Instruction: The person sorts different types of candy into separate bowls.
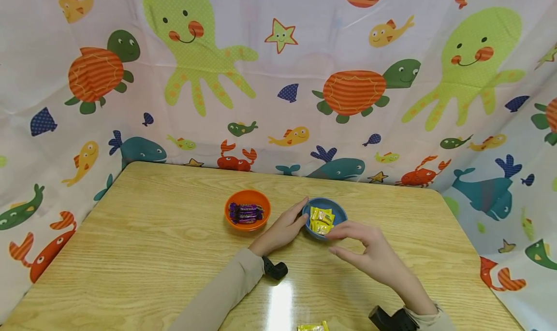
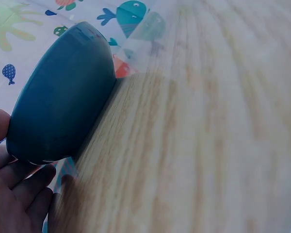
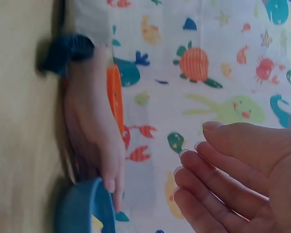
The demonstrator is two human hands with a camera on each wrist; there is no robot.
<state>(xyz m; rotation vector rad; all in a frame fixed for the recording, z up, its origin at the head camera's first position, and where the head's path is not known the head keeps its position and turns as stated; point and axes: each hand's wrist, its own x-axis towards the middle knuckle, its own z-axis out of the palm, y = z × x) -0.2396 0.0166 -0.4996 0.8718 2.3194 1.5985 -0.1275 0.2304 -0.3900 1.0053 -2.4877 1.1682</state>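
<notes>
A blue bowl (image 1: 340, 209) stands on the table with several small yellow-wrapped candies (image 1: 321, 219) inside it. At its left side my left hand (image 1: 285, 227) holds it, the thumb at the near rim and the fingers along the outer wall. The left wrist view shows the bowl's outer wall (image 2: 63, 92) close up, beside the thumb and fingers. Over the bowl's near right edge hovers my right hand (image 1: 374, 253), thumb and fingers apart with nothing between them. Those parted fingers also show in the right wrist view, where the hand (image 3: 247, 179) is empty.
An orange bowl (image 1: 248, 194) with several purple-wrapped candy bars (image 1: 246, 213) stands left of the blue one. One yellow packet (image 1: 313, 327) lies at the bottom edge of the head view. A sea-animal print curtain (image 1: 270, 89) hangs behind the wooden table (image 1: 174, 215).
</notes>
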